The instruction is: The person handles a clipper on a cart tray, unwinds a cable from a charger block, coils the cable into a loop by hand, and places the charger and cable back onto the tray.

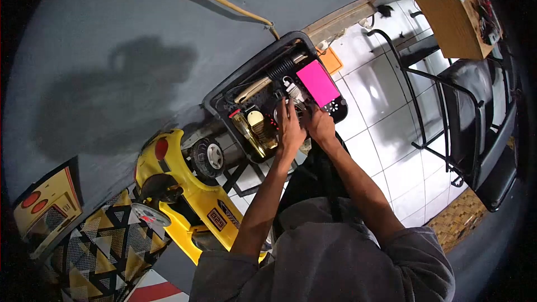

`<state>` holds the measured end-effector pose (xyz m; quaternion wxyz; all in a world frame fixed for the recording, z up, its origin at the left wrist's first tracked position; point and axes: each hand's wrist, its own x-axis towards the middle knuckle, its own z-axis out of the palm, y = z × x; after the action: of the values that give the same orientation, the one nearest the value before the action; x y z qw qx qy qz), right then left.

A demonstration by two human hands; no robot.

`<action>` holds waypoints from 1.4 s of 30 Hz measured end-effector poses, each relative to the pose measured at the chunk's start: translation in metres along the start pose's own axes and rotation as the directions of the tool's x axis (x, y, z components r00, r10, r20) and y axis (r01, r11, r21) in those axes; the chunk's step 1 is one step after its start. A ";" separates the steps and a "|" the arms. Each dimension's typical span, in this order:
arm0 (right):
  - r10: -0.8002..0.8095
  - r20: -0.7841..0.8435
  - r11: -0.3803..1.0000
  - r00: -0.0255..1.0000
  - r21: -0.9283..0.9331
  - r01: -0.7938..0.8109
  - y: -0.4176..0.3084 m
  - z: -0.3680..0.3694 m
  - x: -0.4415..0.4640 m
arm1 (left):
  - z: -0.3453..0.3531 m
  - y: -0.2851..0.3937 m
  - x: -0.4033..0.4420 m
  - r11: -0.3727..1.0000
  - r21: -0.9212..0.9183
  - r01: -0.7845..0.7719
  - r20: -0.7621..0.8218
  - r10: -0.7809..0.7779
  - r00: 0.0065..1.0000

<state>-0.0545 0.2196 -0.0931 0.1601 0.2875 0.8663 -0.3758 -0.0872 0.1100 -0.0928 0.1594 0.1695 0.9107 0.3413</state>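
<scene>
Both of my hands are over a black plastic tray (210, 100) filled with small things. My left hand (290, 131) has its fingers extended along a small dark object (302, 114), partly hidden between the two hands. My right hand (322, 126) is closed at that object's other side, its fingers bent. What exactly they grip is too small and covered to name. Just beyond the fingers lies a white plug-like piece (293, 89) with a cable. A bright pink box (318, 83) is near my right hand. Left of my left hand are a gold-coloured cylinder (248, 134) and a yellowish brush-like item (256, 118).
A yellow ride-on toy car (193, 201) stands left of the tray, against a grey wall (212, 39). Black metal-framed chairs (467, 112) and a wooden cabinet (442, 14) are on the right. An orange tray (331, 60) lies on the white tiled floor (375, 117).
</scene>
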 end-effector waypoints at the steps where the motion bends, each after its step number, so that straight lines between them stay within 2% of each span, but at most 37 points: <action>1: 0.007 0.064 1.000 0.998 -0.015 -0.006 0.007 0.001 0.002 | 0.003 0.002 0.002 0.999 0.035 -0.038 -0.002 0.038 0.999; 4: -0.064 0.044 0.998 0.997 0.020 0.064 0.018 0.009 0.006 | 0.004 0.011 0.013 0.997 0.023 -0.076 -0.015 0.076 0.997; 5: -0.134 0.069 0.991 0.989 0.029 0.132 0.024 0.009 0.009 | 0.003 0.014 0.015 0.993 0.022 -0.120 -0.106 0.121 0.987; 6: -0.131 0.068 0.991 0.989 0.029 0.129 0.026 0.007 0.008 | 0.000 0.021 0.019 0.992 0.021 -0.121 -0.103 0.123 0.987; 8: -0.160 0.116 0.987 0.980 -0.007 0.162 0.029 0.004 0.005 | -0.003 0.032 0.035 0.984 -0.141 -0.107 -0.179 0.081 0.981; 10: -0.166 0.104 0.986 0.981 0.031 0.163 0.039 0.011 0.005 | 0.004 0.033 0.045 0.985 -0.123 -0.121 -0.152 0.102 0.983; 12: -0.306 0.014 0.952 0.952 0.025 0.306 0.040 0.015 0.003 | 0.011 0.033 0.048 0.963 -0.228 0.140 0.142 -0.110 0.984; 13: -0.350 0.035 0.937 0.936 -0.004 0.351 0.037 0.014 -0.002 | 0.018 0.030 0.046 0.982 -0.096 -0.163 -0.098 0.154 0.983; 14: -0.348 0.036 0.938 0.937 -0.001 0.348 0.038 0.016 -0.002 | 0.022 0.026 0.044 0.982 -0.095 -0.162 -0.094 0.153 0.984; 16: -0.508 0.050 0.847 0.860 -0.153 0.509 0.041 0.026 -0.002 | 0.019 0.026 0.038 0.959 -0.280 0.045 0.074 -0.026 0.997; 18: -0.468 0.082 0.862 0.880 -0.174 0.475 0.040 0.025 -0.005 | 0.016 0.025 0.036 0.942 -0.330 0.056 0.102 -0.023 0.994; 20: -0.339 0.113 0.932 0.934 -0.092 0.350 0.029 0.011 -0.005 | 0.014 0.022 0.037 0.900 -0.429 0.071 0.145 -0.008 0.989; 21: -0.339 0.114 0.933 0.934 -0.090 0.350 0.029 0.010 -0.005 | 0.015 0.020 0.037 0.901 -0.428 0.072 0.146 -0.010 0.989; 23: -0.321 0.200 0.925 0.926 -0.143 0.352 0.027 0.009 -0.004 | 0.018 0.015 0.035 0.835 -0.550 0.013 0.111 0.057 0.992; 26: -0.355 0.153 0.919 0.922 -0.126 0.374 0.043 0.033 0.002 | 0.014 0.019 0.034 0.824 -0.565 0.040 0.106 0.024 0.994; 27: -0.355 0.154 0.918 0.922 -0.128 0.375 0.037 0.028 -0.002 | 0.012 0.023 0.032 0.823 -0.567 0.041 0.105 0.023 0.994; 29: -0.270 0.102 0.957 0.957 -0.081 0.279 0.015 0.009 -0.012 | 0.005 0.027 0.031 0.875 -0.473 0.100 0.017 -0.105 0.994; 30: -0.271 0.102 0.957 0.957 -0.083 0.280 0.012 0.007 -0.012 | 0.006 0.022 0.031 0.875 -0.474 0.099 0.015 -0.105 0.994; 32: -0.267 0.157 0.955 0.951 -0.088 0.282 0.011 0.003 -0.012 | 0.009 0.010 0.029 0.989 -0.118 0.084 -0.159 -0.102 0.982; 33: -0.317 0.086 0.944 0.944 -0.065 0.323 0.013 0.009 -0.010 | 0.006 0.011 0.030 0.991 -0.087 0.105 -0.170 -0.119 0.978; 34: -0.317 0.088 0.944 0.944 -0.065 0.323 0.016 0.014 -0.008 | 0.008 0.005 0.032 0.990 -0.088 0.108 -0.169 -0.122 0.978; 36: -0.238 0.017 0.971 0.971 0.010 0.238 0.017 0.021 -0.010 | 0.007 0.001 0.037 0.999 -0.036 0.019 -0.174 -0.025 0.984; 37: -0.254 -0.013 0.966 0.967 0.049 0.254 0.015 0.022 -0.008 | 0.006 0.001 0.039 0.997 -0.017 0.076 -0.103 -0.077 0.992; 38: -0.253 -0.011 0.966 0.967 0.050 0.253 0.013 0.023 -0.009 | 0.005 0.001 0.040 0.997 -0.016 0.078 -0.102 -0.079 0.992; 40: -0.213 0.034 0.973 0.976 0.091 0.210 -0.001 0.010 -0.011 | 0.006 -0.004 0.047 0.991 -0.126 0.051 0.032 -0.047 0.998; 41: -0.211 0.033 0.974 0.977 0.093 0.207 0.001 0.011 -0.011 | 0.007 -0.006 0.050 0.999 -0.054 0.005 0.048 -0.002 0.999; 42: -0.283 -0.006 0.957 0.959 0.065 0.283 0.006 0.016 -0.009 | 0.008 -0.006 0.052 0.999 -0.053 0.005 0.051 -0.002 0.999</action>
<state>-0.0427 0.2076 -0.1025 0.0967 0.1650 0.8856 -0.4232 -0.1314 0.1322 -0.1112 0.1877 0.1721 0.8973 0.3605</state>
